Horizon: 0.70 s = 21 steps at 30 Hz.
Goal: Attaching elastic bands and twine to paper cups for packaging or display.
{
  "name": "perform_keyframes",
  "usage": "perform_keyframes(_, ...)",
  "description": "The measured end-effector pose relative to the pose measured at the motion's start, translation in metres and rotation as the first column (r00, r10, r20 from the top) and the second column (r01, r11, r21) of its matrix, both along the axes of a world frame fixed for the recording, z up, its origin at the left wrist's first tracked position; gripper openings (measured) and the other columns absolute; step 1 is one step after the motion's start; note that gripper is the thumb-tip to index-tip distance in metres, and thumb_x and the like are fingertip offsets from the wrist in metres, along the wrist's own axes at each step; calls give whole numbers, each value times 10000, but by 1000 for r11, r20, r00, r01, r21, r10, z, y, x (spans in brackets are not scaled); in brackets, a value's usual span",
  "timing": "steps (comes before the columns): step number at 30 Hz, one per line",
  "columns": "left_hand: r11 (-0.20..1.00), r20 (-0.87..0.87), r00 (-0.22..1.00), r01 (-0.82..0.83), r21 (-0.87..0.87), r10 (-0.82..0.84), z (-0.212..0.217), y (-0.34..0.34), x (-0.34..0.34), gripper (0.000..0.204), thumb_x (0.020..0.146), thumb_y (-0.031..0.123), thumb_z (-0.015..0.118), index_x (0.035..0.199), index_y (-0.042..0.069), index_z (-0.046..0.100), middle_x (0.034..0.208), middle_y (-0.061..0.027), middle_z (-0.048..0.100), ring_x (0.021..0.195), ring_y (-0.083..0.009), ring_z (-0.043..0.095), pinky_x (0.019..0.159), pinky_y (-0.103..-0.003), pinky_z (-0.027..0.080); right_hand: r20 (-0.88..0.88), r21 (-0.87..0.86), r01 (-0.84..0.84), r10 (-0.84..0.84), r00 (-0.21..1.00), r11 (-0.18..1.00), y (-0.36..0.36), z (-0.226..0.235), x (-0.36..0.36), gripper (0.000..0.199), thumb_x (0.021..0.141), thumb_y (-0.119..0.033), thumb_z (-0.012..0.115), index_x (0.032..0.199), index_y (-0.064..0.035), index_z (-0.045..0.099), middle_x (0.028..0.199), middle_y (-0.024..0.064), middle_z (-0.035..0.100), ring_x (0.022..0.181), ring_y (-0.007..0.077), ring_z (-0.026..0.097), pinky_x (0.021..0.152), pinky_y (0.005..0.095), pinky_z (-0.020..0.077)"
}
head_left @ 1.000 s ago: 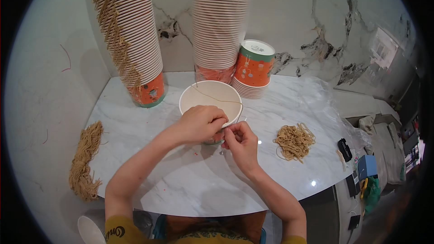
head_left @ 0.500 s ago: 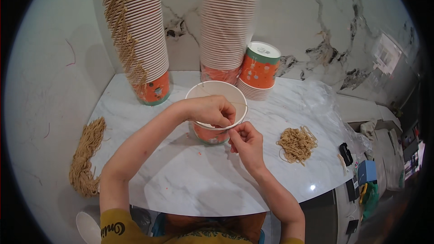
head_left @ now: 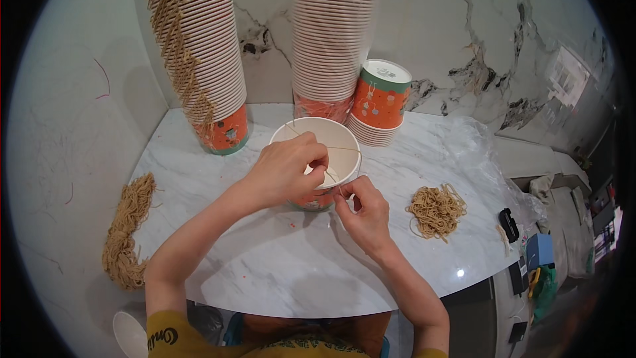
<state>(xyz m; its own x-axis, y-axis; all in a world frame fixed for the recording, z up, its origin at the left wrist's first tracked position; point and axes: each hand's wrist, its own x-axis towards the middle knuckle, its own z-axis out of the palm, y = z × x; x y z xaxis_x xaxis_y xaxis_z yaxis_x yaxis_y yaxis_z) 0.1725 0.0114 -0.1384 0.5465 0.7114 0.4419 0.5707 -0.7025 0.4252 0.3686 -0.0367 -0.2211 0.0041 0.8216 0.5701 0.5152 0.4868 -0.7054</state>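
Note:
A paper bucket (head_left: 328, 132), white inside and orange outside, stands upright at the middle of the table. Thin tan cord (head_left: 343, 149) crosses its opening, and part of it hangs inside. Above the front rim, my left hand (head_left: 289, 164) is closed in a pinch on the cord, its fingers hiding part of the rim. My right hand (head_left: 366, 213) pinches the cord just outside the rim at the front right, the thumb and forefinger close to the bucket wall. How the cord passes through the wall is hidden.
Tall nested bucket stacks, one with cords (head_left: 173, 33) down its side and one wrapped in plastic (head_left: 331, 40), stand behind. Beside them is a short upside-down stack (head_left: 381, 103). A cord bundle (head_left: 126, 232) lies left, a loose cord pile (head_left: 437, 212) right, with clear plastic (head_left: 474, 152) behind it.
My left hand has drawn back out of the bucket's opening to above the front rim. My right hand has shifted slightly; the cord across the opening shows more.

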Motion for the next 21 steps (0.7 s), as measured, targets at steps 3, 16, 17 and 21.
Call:
perform_keyframes(3,999,87,995,-52,5,51,-2,-22,-4,96,841,127,642,896,48,647,898,-86,615,721,-260,637,635,-386,505,75,41,21,-24,997,999,0,1,2,117,787,-62,737,862,-76,648,807,53,644,710,258,626,632,383,438)
perform_keyframes(16,999,363,932,38,-38,-22,-48,-51,-12,79,831,-18,646,892,25,619,1241,-128,622,999,-253,677,817,-344,532,126,-1,-53,53,991,999,-4,0,-3,105,772,-71,712,848,-78,639,826,58,640,725,269,621,674,396,455)
perform_keyframes(17,992,368,930,38,-120,8,-48,-47,-12,88,831,-40,638,892,23,629,1279,-121,604,1107,-238,656,951,-344,514,157,43,-59,52,986,997,-4,0,-2,106,773,-74,714,847,-75,638,840,63,635,722,273,611,676,388,449)
perform_keyframes(21,991,470,882,94,-93,-40,-58,-15,-19,64,814,13,664,840,38,612,1236,-114,607,1059,-259,649,851,-355,534,192,155,-95,64,979,983,-2,0,-1,119,777,-81,719,871,-72,647,874,62,624,718,268,590,689,365,431)
